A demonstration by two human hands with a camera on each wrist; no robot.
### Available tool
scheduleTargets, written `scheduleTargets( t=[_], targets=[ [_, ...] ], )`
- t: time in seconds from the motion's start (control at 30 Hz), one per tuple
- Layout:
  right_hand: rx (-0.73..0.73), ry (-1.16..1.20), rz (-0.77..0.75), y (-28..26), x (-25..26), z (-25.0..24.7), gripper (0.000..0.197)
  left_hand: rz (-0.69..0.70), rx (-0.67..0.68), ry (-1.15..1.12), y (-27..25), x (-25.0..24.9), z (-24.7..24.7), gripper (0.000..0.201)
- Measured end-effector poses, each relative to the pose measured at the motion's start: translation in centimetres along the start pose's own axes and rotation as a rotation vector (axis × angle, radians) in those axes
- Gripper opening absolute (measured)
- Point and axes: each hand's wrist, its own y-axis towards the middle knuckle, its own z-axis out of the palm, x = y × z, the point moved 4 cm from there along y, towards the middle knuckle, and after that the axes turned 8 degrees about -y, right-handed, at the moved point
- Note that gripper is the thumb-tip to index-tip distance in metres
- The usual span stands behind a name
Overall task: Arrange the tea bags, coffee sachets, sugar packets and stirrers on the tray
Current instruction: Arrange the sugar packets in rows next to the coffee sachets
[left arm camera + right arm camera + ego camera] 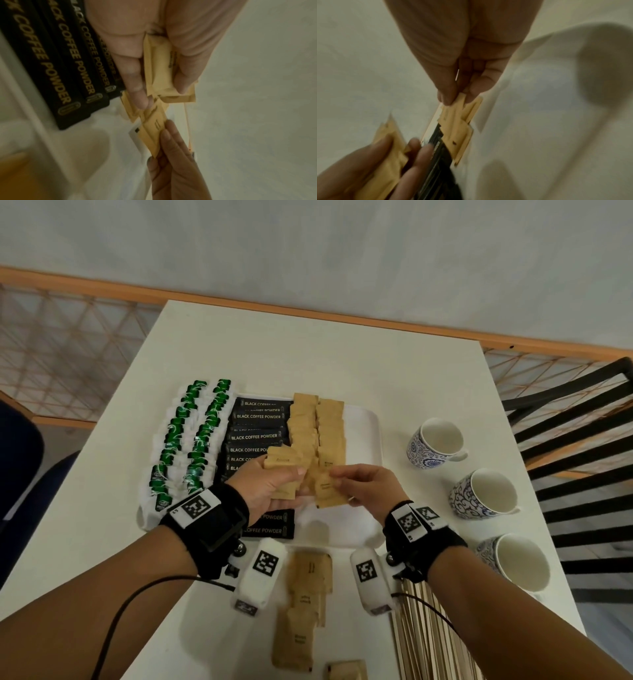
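Observation:
On the white tray (pixel 366 419) lie green-tagged tea bags (pixel 191 436), black coffee sachets (pixel 255 436) and two rows of brown sugar packets (pixel 317 426). My left hand (pixel 274 484) grips a small stack of sugar packets (pixel 159 70) above the tray's near half. My right hand (pixel 363 491) pinches one brown sugar packet (pixel 329 491) by its edge, just right of the left hand's stack. In the right wrist view the pinched packet (pixel 458 108) shows between thumb and finger. Wooden stirrers (pixel 428 635) lie on the table at the lower right.
More loose sugar packets (pixel 305 604) lie on the white table (pixel 342 361) in front of the tray. Three blue-patterned cups (pixel 436 443) stand in a line to the right. A black slatted chair (pixel 575 440) is past the table's right edge.

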Motion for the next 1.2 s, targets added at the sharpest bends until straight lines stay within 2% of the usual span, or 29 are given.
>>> scheduleTargets(
  t=[0.17,0.43,0.67,0.8,0.87,1.0,1.1,1.2],
  targets=[
    [-0.179,-0.074,-0.017,2.0,-0.7,-1.3,0.023,0.042,-0.104,-0.040,0.2,-0.9,-1.7,0.035],
    [-0.237,-0.385,-0.067,3.4,-0.7,-1.0,0.021,0.075,-0.135,-0.028,0.6,-0.9,-2.6,0.036],
    [-0.242,-0.444,-0.081,3.2,-0.2,-0.9,0.022,0.078,-0.134,-0.004,0.7,-0.7,-2.3,0.035],
    [-0.299,-0.454,-0.186,1.9,1.5,-0.9,0.013,0.065,-0.105,0.035,0.5,-0.5,-1.8,0.033],
    [-0.223,-0.399,-0.230,1.0,2.8,-0.2,0.017,0.062,-0.067,0.087,0.3,-0.3,-1.2,0.030],
    [-0.013,-0.393,-0.207,-0.2,3.8,1.7,0.023,0.079,-0.032,0.165,-0.1,0.0,-0.2,0.027],
    [-0.008,-0.311,-0.221,-0.6,3.8,2.0,0.022,0.093,-0.060,0.144,-0.4,-0.2,-0.2,0.025],
    [0.020,-0.215,-0.257,-1.2,3.9,1.9,0.039,0.062,-0.052,0.089,-0.7,-0.2,0.0,0.025]
  ],
)
